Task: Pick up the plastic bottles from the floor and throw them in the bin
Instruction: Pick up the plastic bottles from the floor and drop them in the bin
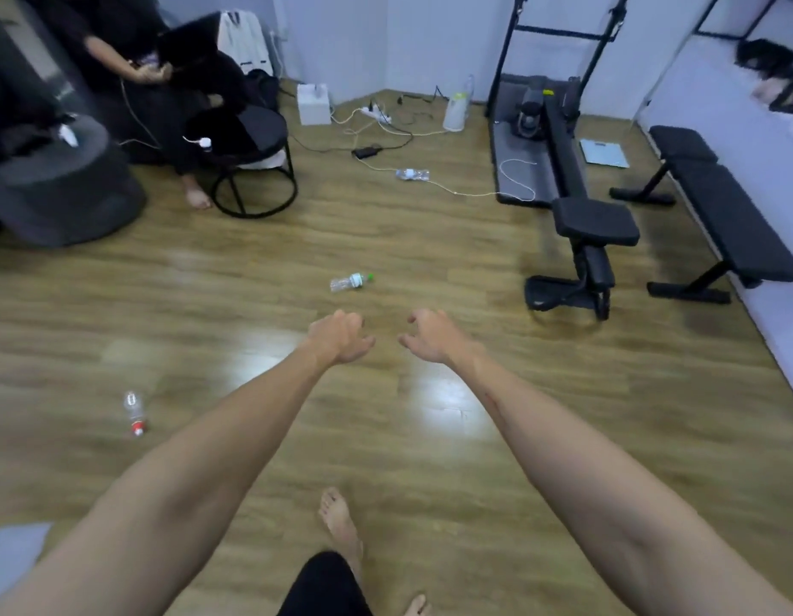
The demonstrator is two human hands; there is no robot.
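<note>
Three plastic bottles down on the wooden floor (430, 437). Green-cap bottle (351, 282) on its side, just past both hands, nearest of all. Red-cap bottle (134, 413) off to the left, well apart from the hands. Far bottle (412, 174) on its side near a white cable (474, 193), much farther ahead.

Left hand (339, 337) and right hand (432, 335) held out in front, side by side, up in the air. Fingers (412, 320) loosely curled on both, holding nothing, touching nothing.

Clear, thin and probably empty, so likely very light. Soft walls, easy to squash with a hard squeeze. Round and smooth, so likely to roll away at a clumsy poke. Best grabbed around the middle, fingers on one side and thumb on the other. Neck near the cap also a good, stiffer spot.

No bin clearly in view; maybe the pale tub (455, 111) by the far wall, hard to tell. Black weight bench (594, 233) to the right. Another person's foot (198, 198) by a round black stool (252, 140) at the left.
</note>
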